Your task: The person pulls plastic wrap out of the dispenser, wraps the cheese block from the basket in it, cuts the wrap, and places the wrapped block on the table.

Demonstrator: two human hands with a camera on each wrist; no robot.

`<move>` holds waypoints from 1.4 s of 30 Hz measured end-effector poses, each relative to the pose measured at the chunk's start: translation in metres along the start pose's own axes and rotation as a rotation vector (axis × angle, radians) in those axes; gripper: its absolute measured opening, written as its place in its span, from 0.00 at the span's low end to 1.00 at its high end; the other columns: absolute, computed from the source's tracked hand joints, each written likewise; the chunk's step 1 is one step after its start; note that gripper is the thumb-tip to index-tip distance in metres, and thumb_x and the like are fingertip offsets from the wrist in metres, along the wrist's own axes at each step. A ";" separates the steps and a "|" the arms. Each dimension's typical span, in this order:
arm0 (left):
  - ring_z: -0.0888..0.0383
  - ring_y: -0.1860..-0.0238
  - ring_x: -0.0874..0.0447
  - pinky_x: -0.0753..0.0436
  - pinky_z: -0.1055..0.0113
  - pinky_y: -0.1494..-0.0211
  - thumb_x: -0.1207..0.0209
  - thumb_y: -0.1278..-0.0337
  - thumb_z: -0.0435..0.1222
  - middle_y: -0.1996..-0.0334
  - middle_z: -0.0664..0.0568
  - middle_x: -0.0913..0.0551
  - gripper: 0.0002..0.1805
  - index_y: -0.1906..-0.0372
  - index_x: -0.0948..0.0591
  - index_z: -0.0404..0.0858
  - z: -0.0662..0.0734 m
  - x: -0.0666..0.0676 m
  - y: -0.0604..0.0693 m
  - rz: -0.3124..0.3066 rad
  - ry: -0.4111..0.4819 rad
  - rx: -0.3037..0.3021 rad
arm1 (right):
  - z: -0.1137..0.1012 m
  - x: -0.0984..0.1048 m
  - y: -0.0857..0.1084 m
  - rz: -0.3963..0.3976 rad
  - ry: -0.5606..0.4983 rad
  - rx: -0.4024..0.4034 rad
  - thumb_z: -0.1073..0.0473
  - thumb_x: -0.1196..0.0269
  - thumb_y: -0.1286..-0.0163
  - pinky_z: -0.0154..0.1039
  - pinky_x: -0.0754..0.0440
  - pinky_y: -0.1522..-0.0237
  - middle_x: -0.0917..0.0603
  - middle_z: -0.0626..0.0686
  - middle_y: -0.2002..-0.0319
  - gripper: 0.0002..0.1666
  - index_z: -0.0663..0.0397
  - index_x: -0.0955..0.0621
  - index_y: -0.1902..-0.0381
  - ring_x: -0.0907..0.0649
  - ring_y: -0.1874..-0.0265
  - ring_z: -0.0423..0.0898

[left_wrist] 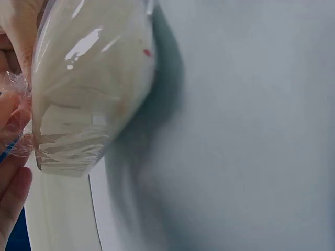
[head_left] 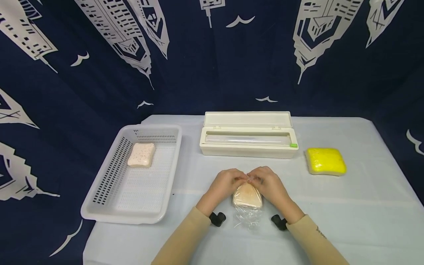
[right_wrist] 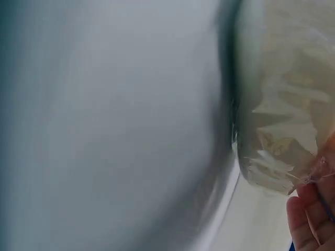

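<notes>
Since the bread slice [head_left: 247, 197] has clear film [head_left: 248, 218] gathered at its far end, pinched between fingers of the left hand [head_left: 228, 182] and right hand [head_left: 269, 184], a hard tug could tear it, and a loose hold could let it spring open. Pale tan and glossy under wrinkles, the slice sits at the near middle of the desk [head_left: 367, 221], an open wrap dispenser [head_left: 248, 151] beyond, a white basket [head_left: 87, 209] left.

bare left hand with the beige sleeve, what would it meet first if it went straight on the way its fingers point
Probably the bare, beige-sleeved right hand, facing it across the gathered clear plastic film; the head view leaves the exact gap unclear.
</notes>
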State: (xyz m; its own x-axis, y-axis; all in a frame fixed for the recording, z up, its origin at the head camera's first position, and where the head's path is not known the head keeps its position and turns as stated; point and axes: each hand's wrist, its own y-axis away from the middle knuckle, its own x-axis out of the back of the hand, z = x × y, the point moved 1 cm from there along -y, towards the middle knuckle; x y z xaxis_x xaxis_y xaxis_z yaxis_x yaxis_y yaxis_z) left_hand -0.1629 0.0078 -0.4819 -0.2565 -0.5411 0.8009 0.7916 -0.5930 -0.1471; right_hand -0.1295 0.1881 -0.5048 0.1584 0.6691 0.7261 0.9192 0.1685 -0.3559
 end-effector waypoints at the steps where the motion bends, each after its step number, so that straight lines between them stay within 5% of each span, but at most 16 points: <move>1: 0.61 0.50 0.15 0.21 0.72 0.43 0.36 0.39 0.37 0.56 0.57 0.11 0.07 0.58 0.11 0.44 0.000 0.000 0.003 0.005 -0.036 -0.029 | -0.002 0.001 0.001 0.014 0.042 0.042 0.63 0.26 0.44 0.45 0.16 0.55 0.13 0.51 0.61 0.10 0.58 0.12 0.64 0.17 0.56 0.50; 7: 0.59 0.47 0.20 0.23 0.72 0.40 0.35 0.40 0.37 0.55 0.56 0.13 0.08 0.57 0.11 0.43 0.001 -0.001 0.016 0.065 -0.237 -0.168 | -0.014 0.005 0.005 0.031 0.222 0.222 0.69 0.26 0.47 0.38 0.17 0.65 0.18 0.52 0.65 0.12 0.62 0.11 0.63 0.21 0.64 0.47; 13: 0.60 0.53 0.20 0.21 0.73 0.47 0.34 0.41 0.38 0.59 0.56 0.15 0.09 0.58 0.10 0.42 0.002 -0.003 0.023 0.087 -0.344 -0.207 | -0.022 0.005 0.013 0.011 0.286 0.324 0.73 0.26 0.50 0.38 0.15 0.65 0.16 0.56 0.62 0.17 0.68 0.13 0.59 0.15 0.63 0.50; 21: 0.60 0.49 0.17 0.20 0.71 0.43 0.37 0.37 0.41 0.53 0.55 0.14 0.13 0.51 0.13 0.41 0.007 -0.004 0.032 -0.009 -0.395 -0.168 | -0.035 0.007 0.029 -0.079 0.377 0.285 0.69 0.27 0.46 0.43 0.14 0.56 0.15 0.64 0.50 0.21 0.71 0.16 0.53 0.14 0.51 0.58; 26: 0.58 0.42 0.18 0.21 0.68 0.40 0.40 0.34 0.44 0.44 0.53 0.16 0.19 0.44 0.17 0.39 0.018 -0.007 0.043 -0.078 -0.548 -0.165 | -0.042 0.004 0.038 -0.160 0.469 0.247 0.62 0.32 0.38 0.51 0.20 0.44 0.20 0.67 0.42 0.25 0.74 0.20 0.47 0.18 0.43 0.61; 30: 0.57 0.36 0.23 0.24 0.62 0.35 0.45 0.31 0.46 0.38 0.51 0.20 0.22 0.39 0.21 0.39 0.025 -0.009 0.051 -0.150 -0.639 -0.154 | -0.046 0.001 0.046 -0.242 0.442 0.157 0.59 0.40 0.33 0.57 0.26 0.37 0.26 0.69 0.36 0.28 0.75 0.24 0.41 0.24 0.36 0.63; 36: 0.55 0.32 0.26 0.25 0.56 0.32 0.46 0.30 0.41 0.34 0.49 0.24 0.23 0.35 0.24 0.38 0.025 -0.004 0.057 -0.173 -0.597 -0.155 | -0.049 0.003 0.052 -0.313 0.384 0.066 0.56 0.45 0.28 0.64 0.36 0.32 0.34 0.68 0.29 0.32 0.73 0.32 0.34 0.36 0.29 0.65; 42: 0.59 0.44 0.17 0.21 0.66 0.40 0.42 0.36 0.30 0.48 0.53 0.14 0.13 0.48 0.16 0.40 0.016 0.009 0.062 -0.030 -0.417 -0.218 | -0.046 0.019 0.051 -0.179 0.231 0.084 0.68 0.39 0.35 0.61 0.32 0.34 0.27 0.65 0.34 0.27 0.68 0.25 0.38 0.29 0.32 0.63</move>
State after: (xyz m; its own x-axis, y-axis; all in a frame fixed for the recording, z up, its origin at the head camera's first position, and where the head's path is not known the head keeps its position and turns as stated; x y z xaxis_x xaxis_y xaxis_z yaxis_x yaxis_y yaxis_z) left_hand -0.1067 -0.0243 -0.4747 0.0026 -0.2626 0.9649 0.6410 -0.7401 -0.2032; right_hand -0.0628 0.1760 -0.4823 0.0832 0.4422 0.8931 0.9084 0.3349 -0.2504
